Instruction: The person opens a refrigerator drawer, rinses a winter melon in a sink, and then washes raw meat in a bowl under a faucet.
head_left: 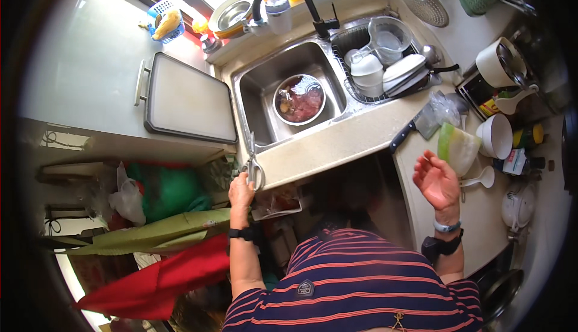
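The left hand [241,192] pinches the scissors [257,174] by a loop of the handle, and the scissors reach out past the fingers, with the blades pointing away from the body. They are just beside the near left corner of the sink [256,94]. The right hand [437,182] is well apart from them, with the palm up, the fingers a little bent and nothing in it. Just past its fingers is a green and white packet [459,146], and a white spoon [479,178] is near it too. A knife [404,136] with a dark handle is on the worktop [337,160]. Inside the sink, past the scissors, is a round bowl [276,104] with red, wet food [304,103] in it. To the right of the sink bowl, a rack [368,98] holds white dishes [366,70]. A big gray-edged board [189,98] is left of the sink.
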Available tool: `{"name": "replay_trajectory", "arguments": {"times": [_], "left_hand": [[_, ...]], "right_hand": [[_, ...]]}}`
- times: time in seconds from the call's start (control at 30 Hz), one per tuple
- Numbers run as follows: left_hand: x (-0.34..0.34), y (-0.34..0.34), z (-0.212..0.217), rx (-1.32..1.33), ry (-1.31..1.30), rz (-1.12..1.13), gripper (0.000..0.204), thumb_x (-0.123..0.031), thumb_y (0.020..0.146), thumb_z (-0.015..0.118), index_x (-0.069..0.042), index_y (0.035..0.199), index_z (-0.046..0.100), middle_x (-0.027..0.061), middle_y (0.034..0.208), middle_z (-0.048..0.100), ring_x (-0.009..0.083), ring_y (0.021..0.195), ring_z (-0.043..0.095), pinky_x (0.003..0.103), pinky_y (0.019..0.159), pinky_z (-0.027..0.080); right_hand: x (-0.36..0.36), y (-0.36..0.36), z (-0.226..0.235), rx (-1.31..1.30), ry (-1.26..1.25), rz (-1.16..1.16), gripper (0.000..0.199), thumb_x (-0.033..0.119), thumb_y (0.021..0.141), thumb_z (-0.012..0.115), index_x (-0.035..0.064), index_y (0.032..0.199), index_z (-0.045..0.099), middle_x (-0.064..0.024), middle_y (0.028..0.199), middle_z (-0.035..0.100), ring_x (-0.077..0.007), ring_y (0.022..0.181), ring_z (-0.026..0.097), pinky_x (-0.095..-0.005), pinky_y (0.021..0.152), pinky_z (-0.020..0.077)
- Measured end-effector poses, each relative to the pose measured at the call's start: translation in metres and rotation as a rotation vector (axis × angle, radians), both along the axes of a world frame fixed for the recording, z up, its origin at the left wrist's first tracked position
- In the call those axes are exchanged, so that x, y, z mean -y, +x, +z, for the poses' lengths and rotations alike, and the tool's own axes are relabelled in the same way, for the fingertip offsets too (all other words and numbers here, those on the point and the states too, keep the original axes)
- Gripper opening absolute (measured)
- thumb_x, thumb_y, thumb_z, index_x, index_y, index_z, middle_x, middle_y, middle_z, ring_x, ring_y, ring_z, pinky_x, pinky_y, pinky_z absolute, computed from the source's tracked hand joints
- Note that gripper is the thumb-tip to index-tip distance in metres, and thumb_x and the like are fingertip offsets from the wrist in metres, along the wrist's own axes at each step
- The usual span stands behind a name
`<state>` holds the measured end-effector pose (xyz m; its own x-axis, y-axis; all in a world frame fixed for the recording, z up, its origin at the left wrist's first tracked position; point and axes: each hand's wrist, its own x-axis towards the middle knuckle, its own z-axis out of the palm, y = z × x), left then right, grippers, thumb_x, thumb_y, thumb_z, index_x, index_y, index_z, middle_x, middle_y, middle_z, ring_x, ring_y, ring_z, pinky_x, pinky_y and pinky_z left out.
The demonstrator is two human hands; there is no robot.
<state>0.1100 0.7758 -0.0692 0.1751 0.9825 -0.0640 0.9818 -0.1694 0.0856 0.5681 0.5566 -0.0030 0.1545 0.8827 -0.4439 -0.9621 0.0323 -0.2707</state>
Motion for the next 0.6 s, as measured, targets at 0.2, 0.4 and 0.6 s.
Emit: {"name": "replay_trajectory", "arguments": {"times": [0.2, 0.4, 0.6], "left_hand": [[-0.029, -0.028, -0.043, -0.092, 0.115, -0.074, 0.063, -0.014, 0.069, 0.062, -0.007, 0.126, 0.036, 0.0157, 0.089, 0.056, 0.0336, 0.087, 0.055, 0.046, 0.076, 0.042], [-0.055, -0.053, -0.047, 0.169, -0.062, 0.040, 0.067, -0.019, 0.069, 0.057, -0.004, 0.129, 0.032, 0.0202, 0.082, 0.060, 0.0352, 0.074, 0.060, 0.047, 0.068, 0.045], [-0.085, -0.061, -0.020, 1.190, -0.727, 0.392, 0.057, 0.000, 0.074, 0.050, 0.001, 0.129, 0.035, 0.0086, 0.069, 0.057, 0.0089, 0.052, 0.050, 0.022, 0.041, 0.037]], "right_hand": [[-0.096, -0.092, 0.015, -0.037, 0.080, 0.173, 0.019, 0.007, 0.085, 0.050, 0.0061, 0.104, 0.053, -0.0092, 0.092, 0.062, -0.0222, 0.084, 0.060, -0.0367, 0.077, 0.0504], [-0.202, -0.154, 0.020, -0.110, 0.129, 0.200, 0.015, 0.005, 0.085, 0.049, 0.0056, 0.099, 0.055, -0.0086, 0.088, 0.060, -0.0207, 0.081, 0.059, -0.0352, 0.075, 0.0499], [-0.307, -0.160, 0.012, -0.145, 0.119, 0.185, 0.013, 0.002, 0.083, 0.048, 0.0051, 0.094, 0.055, -0.0087, 0.084, 0.058, -0.0198, 0.079, 0.058, -0.0342, 0.073, 0.0494]]}}
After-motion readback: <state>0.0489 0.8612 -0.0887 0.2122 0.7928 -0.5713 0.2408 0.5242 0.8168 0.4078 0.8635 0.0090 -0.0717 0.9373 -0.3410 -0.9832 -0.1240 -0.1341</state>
